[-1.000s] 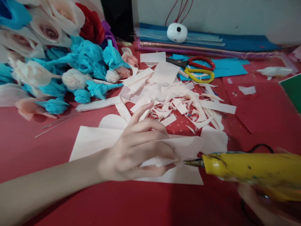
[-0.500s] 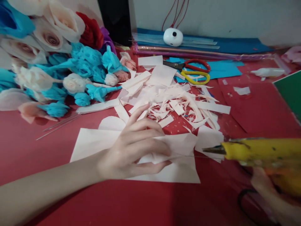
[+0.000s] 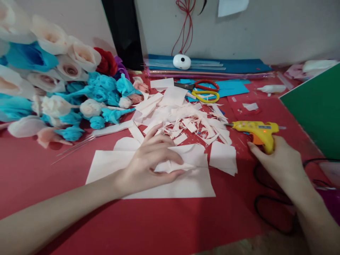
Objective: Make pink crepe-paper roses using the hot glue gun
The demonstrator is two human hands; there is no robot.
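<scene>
My left hand (image 3: 148, 159) rests on a large pale pink paper sheet (image 3: 106, 166) on the red table. Its thumb and fingers pinch a folded pale pink paper piece (image 3: 174, 165). My right hand (image 3: 278, 163) is further right, closed round the handle of a yellow glue gun (image 3: 255, 129). The gun stands low on the table, nozzle pointing left towards a heap of pink paper scraps (image 3: 186, 113). A smaller pink paper piece (image 3: 223, 157) lies between the two hands.
Blue, white and pink paper flowers (image 3: 66, 95) are piled at the left, with thin wires (image 3: 74, 147) beside them. Scissors with red and yellow handles (image 3: 204, 91) lie behind the scraps. A green board (image 3: 316, 106) stands at the right. A black cord (image 3: 268, 209) loops near my right wrist.
My right hand has carried the glue gun away from the paper, to the right and further back, down to the table. My left hand still pinches the paper piece. The view has tilted up.
</scene>
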